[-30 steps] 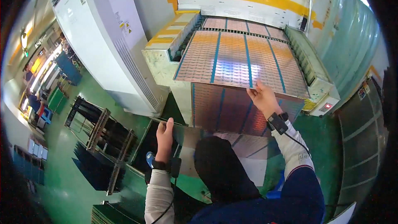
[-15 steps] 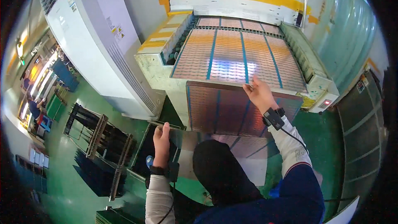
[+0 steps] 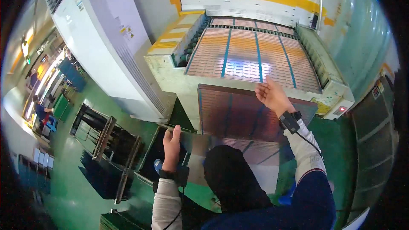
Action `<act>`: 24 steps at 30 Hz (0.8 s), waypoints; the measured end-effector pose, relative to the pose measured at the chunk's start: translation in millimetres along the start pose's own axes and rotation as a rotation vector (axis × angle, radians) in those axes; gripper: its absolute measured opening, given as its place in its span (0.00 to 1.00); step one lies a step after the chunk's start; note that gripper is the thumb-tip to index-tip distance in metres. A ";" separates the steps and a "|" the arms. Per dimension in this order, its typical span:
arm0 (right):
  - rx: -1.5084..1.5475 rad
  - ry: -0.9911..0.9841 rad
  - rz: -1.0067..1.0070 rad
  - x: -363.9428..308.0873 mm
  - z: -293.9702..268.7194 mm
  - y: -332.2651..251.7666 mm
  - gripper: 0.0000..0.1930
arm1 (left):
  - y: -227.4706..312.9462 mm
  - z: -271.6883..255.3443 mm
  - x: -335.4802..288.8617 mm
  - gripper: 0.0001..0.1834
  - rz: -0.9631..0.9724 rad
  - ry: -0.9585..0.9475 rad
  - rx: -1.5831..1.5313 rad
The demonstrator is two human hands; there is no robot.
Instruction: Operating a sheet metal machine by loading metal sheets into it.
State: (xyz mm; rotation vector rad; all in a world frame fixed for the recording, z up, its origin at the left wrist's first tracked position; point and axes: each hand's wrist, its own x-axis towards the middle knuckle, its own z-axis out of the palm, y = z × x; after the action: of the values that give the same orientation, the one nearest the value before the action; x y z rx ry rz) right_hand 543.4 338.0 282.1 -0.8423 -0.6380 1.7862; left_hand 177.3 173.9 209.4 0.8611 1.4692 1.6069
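A copper-coloured panel (image 3: 243,53) with fine rows and blue stripes lies on the roller machine's outfeed. At its front edge is my right hand (image 3: 275,97), fingers loosely curved and thumb apart, with nothing visible between them. Below that edge stands a darker, shiny panel (image 3: 221,110) with similar stripes. Low on the left, my left hand (image 3: 171,149) is closed, thumb up, on the left end of a thin, glossy sheet (image 3: 197,149). My dark-clad knee hides part of this sheet, and its right end blurs into the reflections.
The roller machine (image 3: 172,74) has taped side rails. A tall white air conditioner (image 3: 98,47) stands left of it. Slotted metal racks (image 3: 104,138) are on the green floor. A wire-mesh rack (image 3: 375,140) is at the right. A seated person (image 3: 41,110) is far left.
The whole view has shifted slightly. My right hand's fingertips have drawn a little below the panel's front edge. My left hand keeps its hold on the sheet.
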 end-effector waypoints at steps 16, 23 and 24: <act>-1.587 -0.461 -0.331 -111.0 43.9 77.8 0.08 | -0.3 -8.9 3.7 0.23 0.015 0.059 0.286; -1.741 -0.462 -0.614 -112.8 13.8 104.0 0.09 | -12.4 -14.6 1.1 0.30 0.053 0.007 0.199; -1.735 -0.479 -0.495 -109.1 14.3 100.4 0.09 | -9.9 -19.1 2.4 0.31 0.079 -0.029 0.179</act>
State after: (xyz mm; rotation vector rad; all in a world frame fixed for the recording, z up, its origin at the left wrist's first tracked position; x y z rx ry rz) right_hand 501.2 200.6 243.0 -1.0900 -2.5653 0.5968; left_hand 160.4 167.4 197.6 1.0506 1.5937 1.5302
